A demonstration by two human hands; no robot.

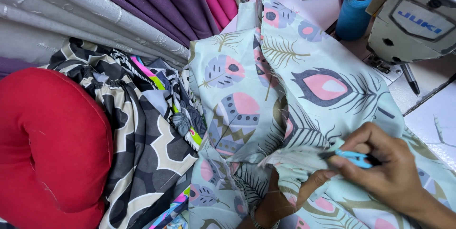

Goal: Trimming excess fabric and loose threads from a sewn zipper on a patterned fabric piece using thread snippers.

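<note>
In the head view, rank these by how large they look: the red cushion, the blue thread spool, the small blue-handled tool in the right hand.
1. red cushion, by far the largest, though it is close to the camera.
2. blue thread spool.
3. blue-handled tool, partly hidden by the right hand.

Matt feather-print cloth (266, 91), glossy blue plastic snips (354, 158)

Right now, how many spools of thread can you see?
1: a blue thread spool stands at the top right, just left of the sewing machine. Others may be hidden behind the machine or under fabric.
</note>
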